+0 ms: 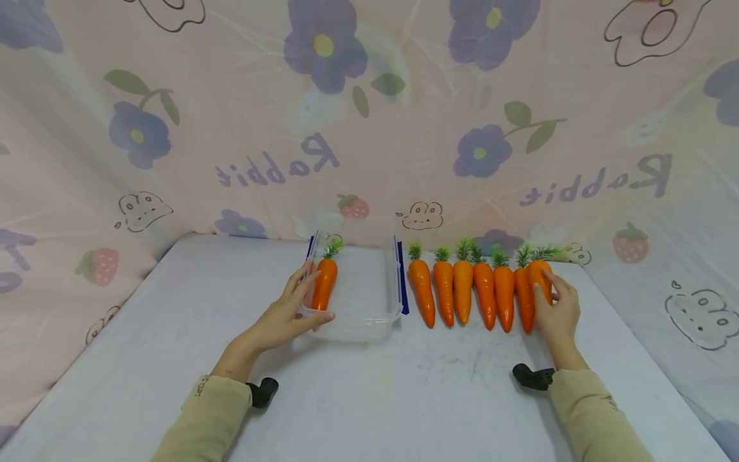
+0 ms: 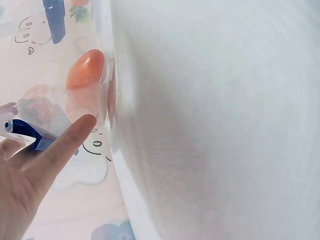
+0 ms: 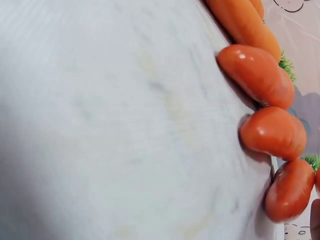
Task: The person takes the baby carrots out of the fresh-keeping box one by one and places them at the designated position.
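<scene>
A clear plastic box (image 1: 369, 328) with blue side latches stands mid-table; one orange carrot (image 1: 326, 280) with a green tuft lies along its left side. My left hand (image 1: 283, 317) touches the box's front-left corner, thumb extended along the front and fingers at the left wall. In the left wrist view, the thumb (image 2: 65, 145) lies straight against the box, near a blue latch (image 2: 32, 132). At the right end of a carrot row, my right hand (image 1: 557, 311) pinches a carrot (image 1: 539, 273) between thumb and fingers. Only a sliver of that hand shows in the right wrist view.
Several carrots (image 1: 462, 292) lie side by side right of the box, tufts toward the back. A patterned cloth (image 1: 369, 160) hangs behind the white table (image 1: 404, 398). Black wrist-mounted pieces (image 1: 534, 377) stick out by both sleeves.
</scene>
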Tool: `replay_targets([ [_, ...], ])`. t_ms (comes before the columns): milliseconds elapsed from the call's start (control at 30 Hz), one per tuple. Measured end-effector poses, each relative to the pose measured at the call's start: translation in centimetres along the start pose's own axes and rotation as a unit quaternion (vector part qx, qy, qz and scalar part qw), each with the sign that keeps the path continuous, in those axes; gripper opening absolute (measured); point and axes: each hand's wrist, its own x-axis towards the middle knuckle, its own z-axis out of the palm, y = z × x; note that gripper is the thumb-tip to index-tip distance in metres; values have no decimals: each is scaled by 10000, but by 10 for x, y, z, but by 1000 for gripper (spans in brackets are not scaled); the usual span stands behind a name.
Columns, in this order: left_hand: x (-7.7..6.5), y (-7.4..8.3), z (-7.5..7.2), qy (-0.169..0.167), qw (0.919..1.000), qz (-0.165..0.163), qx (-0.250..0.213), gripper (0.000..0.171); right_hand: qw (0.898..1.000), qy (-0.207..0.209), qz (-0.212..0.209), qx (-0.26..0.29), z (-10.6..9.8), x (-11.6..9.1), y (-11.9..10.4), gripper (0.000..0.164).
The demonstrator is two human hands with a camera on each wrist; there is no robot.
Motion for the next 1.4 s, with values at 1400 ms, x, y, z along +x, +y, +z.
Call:
replay_targets([
  [1400,0,1,-1,-19,10000,-25,-64,92,9881,-1113,1006,-338,2,9,-6,58],
])
